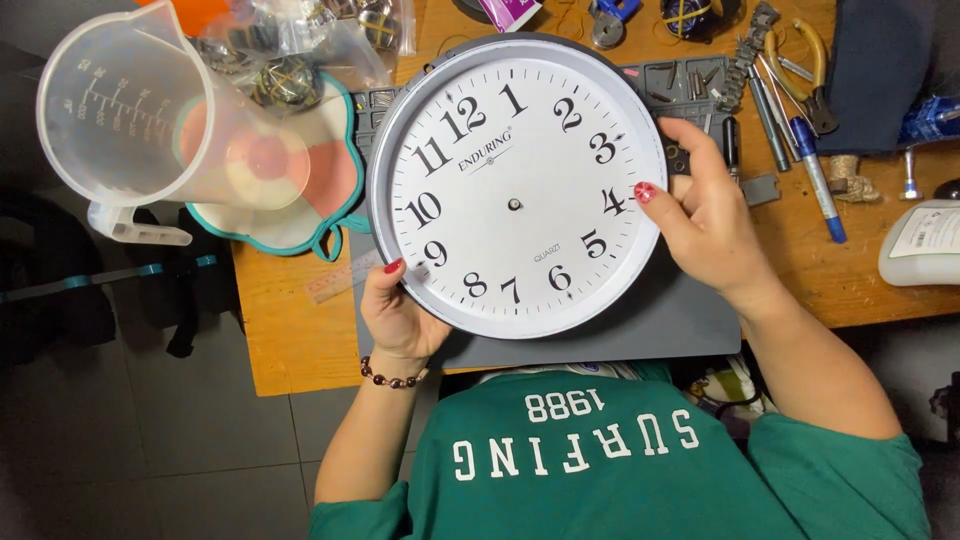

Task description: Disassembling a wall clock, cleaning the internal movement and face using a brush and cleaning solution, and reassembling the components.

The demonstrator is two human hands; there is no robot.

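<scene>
Both hands gripped the round, smooth white clock face: my left hand pinched its lower rim, my right hand clasped its opposite edge, a flat grey mat lying under both.

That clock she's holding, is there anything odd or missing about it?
Yes. The round white clock, held by the left hand at its lower rim and the right hand at its right rim, has no hands on its dial: only a bare centre pin shows. It is also turned askew, the twelve leaning left.
</scene>
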